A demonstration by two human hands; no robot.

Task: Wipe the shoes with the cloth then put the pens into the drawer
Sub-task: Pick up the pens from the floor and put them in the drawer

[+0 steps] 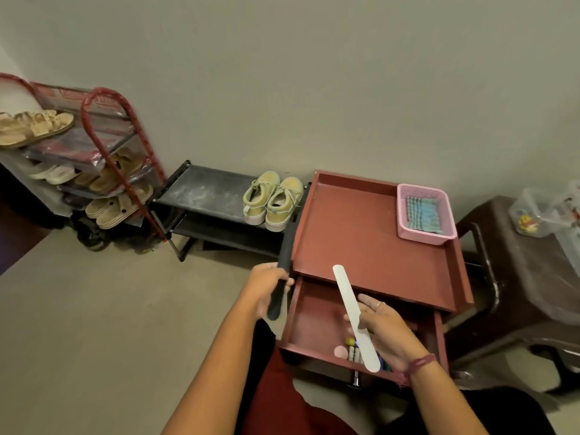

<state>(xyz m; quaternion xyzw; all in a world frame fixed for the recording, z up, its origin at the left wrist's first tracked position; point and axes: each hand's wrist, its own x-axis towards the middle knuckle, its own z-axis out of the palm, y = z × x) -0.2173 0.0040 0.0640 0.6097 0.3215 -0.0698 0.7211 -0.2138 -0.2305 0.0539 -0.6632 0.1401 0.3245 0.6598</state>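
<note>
The left hand (266, 288) grips a black pen (281, 274); its long axis runs nearly upright in view, top end toward the shoes (272, 200), lower end below the palm. The right hand (381, 328) pinches a white pen (354, 318) between thumb and loosely spread fingers, over the open drawer (309, 321). This pen slants, upper end pointing up-left over the bench (361, 233), lower end down-right above small pens (353, 350) lying in the drawer's front corner. The shoes sit side by side on a low black shelf (204, 196), toes toward the wall. A pink basket (425, 215) on the bench's far right corner holds a blue cloth (422, 213).
</note>
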